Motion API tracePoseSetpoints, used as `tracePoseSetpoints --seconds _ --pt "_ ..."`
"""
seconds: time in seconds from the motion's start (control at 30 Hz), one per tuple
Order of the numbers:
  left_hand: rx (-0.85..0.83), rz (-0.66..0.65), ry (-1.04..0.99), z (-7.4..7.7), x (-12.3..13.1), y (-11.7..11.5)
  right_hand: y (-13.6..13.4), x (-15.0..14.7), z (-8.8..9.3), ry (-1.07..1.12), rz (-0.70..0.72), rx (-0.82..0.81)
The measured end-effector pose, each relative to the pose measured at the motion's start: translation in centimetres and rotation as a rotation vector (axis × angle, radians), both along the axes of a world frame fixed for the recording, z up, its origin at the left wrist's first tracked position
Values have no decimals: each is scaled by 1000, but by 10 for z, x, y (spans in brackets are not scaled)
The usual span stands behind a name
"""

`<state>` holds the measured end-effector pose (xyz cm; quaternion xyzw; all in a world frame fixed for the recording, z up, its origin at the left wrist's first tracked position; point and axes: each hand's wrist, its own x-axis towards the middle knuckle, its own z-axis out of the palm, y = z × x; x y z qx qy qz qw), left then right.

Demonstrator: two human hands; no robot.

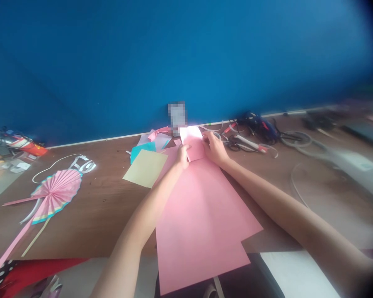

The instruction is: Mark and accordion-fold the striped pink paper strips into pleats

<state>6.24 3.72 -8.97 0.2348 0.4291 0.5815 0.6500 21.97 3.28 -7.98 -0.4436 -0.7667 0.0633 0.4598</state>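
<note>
While pink paper (202,215) spans lower centre, the left hand (183,155) and right hand (216,147) pinch a smaller pink piece (195,145) mid-frame.

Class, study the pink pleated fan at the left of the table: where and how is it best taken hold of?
Take the fan by its gathered centre, pinching from above and coming from the left. The pleats converge there, so it is probably firmest; the turquoise rim spreads out to the right and likely bends easily. Mind the pink strips trailing on the left.
</note>
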Motion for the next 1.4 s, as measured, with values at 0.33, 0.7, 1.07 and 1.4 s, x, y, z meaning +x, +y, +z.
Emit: tracePoseSetpoints --seconds 0.33,0.7,1.07,1.4 --pt "21 -70 37 -4 -1 3 -1 1 -2 41 -4 9" --pt "46 -71 4 7 2 -5 1 2 -2 2 7 22" --pt "40 -77 10 1 1 0 0 0 -2 29 17 22" --pt "8 -84 27 -1 0 1 -1 0 -2 5 13 41"
